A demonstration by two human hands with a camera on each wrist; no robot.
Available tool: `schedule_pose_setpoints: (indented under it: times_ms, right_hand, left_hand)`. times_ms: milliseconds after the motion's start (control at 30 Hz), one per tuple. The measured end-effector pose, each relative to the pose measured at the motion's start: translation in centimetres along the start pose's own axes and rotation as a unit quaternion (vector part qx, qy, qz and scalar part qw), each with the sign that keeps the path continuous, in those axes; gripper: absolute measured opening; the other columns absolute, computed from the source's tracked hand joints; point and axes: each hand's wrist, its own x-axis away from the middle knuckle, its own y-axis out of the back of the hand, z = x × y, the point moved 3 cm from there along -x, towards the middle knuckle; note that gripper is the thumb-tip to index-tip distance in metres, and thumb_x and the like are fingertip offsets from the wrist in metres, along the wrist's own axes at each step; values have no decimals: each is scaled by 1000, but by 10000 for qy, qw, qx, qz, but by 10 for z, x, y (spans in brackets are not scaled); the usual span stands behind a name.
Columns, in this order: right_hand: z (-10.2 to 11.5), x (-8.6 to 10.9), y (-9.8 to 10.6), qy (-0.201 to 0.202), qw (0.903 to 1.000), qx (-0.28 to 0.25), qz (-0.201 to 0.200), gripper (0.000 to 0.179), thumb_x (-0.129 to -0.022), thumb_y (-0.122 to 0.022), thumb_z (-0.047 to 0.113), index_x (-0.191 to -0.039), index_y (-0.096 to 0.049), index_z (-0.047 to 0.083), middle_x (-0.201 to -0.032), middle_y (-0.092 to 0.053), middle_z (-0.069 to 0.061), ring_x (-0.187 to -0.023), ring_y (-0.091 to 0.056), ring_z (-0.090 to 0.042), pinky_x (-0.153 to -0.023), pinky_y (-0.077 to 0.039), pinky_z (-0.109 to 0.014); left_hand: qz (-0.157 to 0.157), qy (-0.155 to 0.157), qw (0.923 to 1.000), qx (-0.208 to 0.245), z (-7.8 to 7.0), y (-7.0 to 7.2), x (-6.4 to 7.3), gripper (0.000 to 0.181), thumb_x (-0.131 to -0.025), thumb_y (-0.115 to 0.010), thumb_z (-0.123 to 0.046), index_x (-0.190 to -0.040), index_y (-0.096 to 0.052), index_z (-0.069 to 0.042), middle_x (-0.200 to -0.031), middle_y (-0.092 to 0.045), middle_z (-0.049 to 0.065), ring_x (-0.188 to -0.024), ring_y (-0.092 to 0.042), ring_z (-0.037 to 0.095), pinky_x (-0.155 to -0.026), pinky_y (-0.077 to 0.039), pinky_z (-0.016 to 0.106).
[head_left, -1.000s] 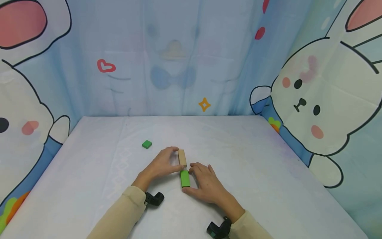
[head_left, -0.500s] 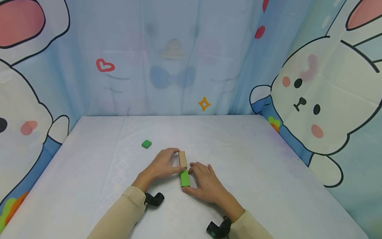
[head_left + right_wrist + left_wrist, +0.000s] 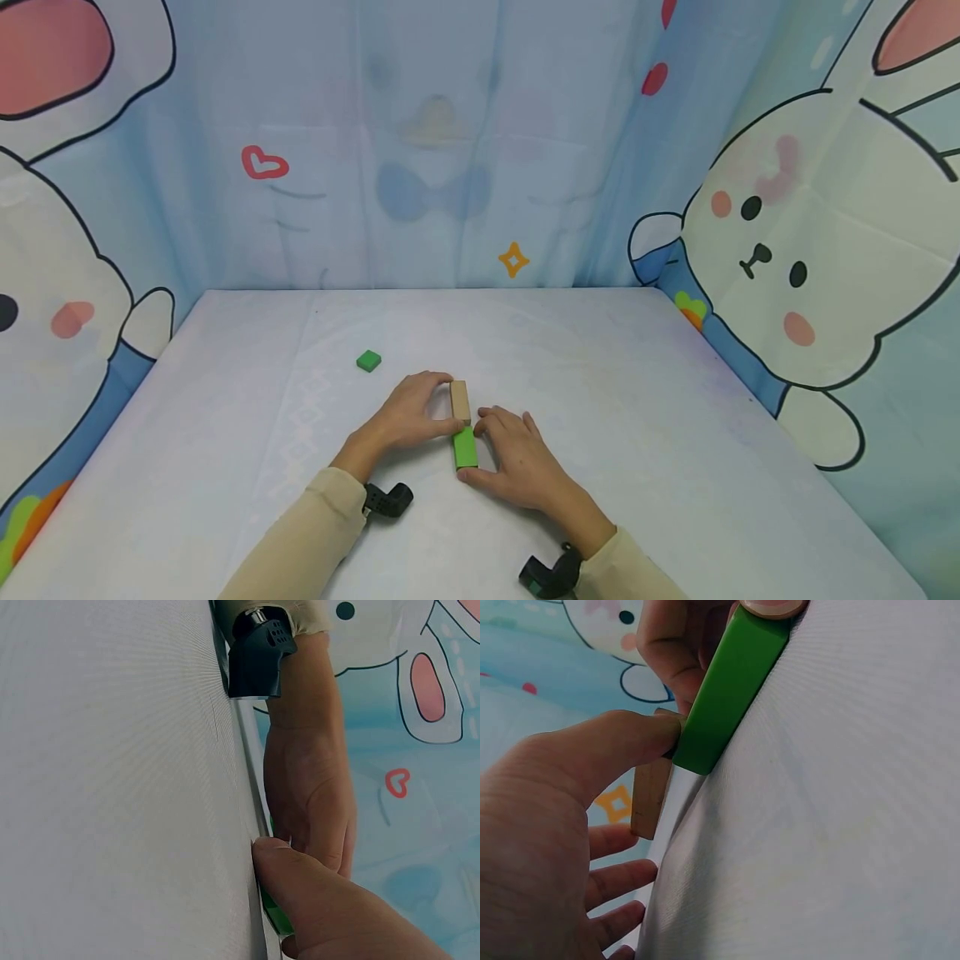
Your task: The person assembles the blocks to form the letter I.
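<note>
In the head view, my left hand [image 3: 408, 412] holds a plain wooden block [image 3: 460, 402] lengthwise, thumb at its near end and index finger at its far end. Directly in line, on the near side, lies a bright green block [image 3: 465, 448]. My right hand [image 3: 517, 460] grips this green block end to end, thumb at the near end and fingers at the far one. From the left wrist, the green block [image 3: 735, 686] stretches along the tabletop with my left thumb against its end; the wooden block [image 3: 651, 799] is partly hidden behind that thumb.
A small darker green block [image 3: 368, 361] lies farther back, left of the hands. The white cloth-covered table [image 3: 637, 417] meets a blue curtain [image 3: 315, 225] with cartoon rabbits. Black wrist cameras [image 3: 390, 500] sit on both wrists.
The wooden block, with my left fingertips, has shifted slightly toward the person, and the gap to the green block has narrowed. My right hand has stayed in place.
</note>
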Motion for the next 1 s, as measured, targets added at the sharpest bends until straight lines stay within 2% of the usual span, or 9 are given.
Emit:
schedule_pose_setpoints:
  times_ms: [533,1000]
  right_hand:
    - [1,1,1,39,10000,-24,-53,54,-89,-74,56,-121,-59,15,-148,-55,-9,-143,-49,-33,-116,-28,-75]
    - [1,0,0,35,10000,4,-51,55,-88,-75,56,-121,-59,15,-148,-55,-9,-142,-49,-33,-116,-28,-75]
  left_hand:
    - [133,-113,9996,-217,-1,0,1,74,-89,-74,-48,-148,-51,-9,-154,-52,11,-148,-41,33,-124,-33,50]
    - [153,-179,9989,-414,-3,2,0,70,-90,-72,-50,-144,-54,-9,-150,-54,10,-145,-45,33,-122,-36,50]
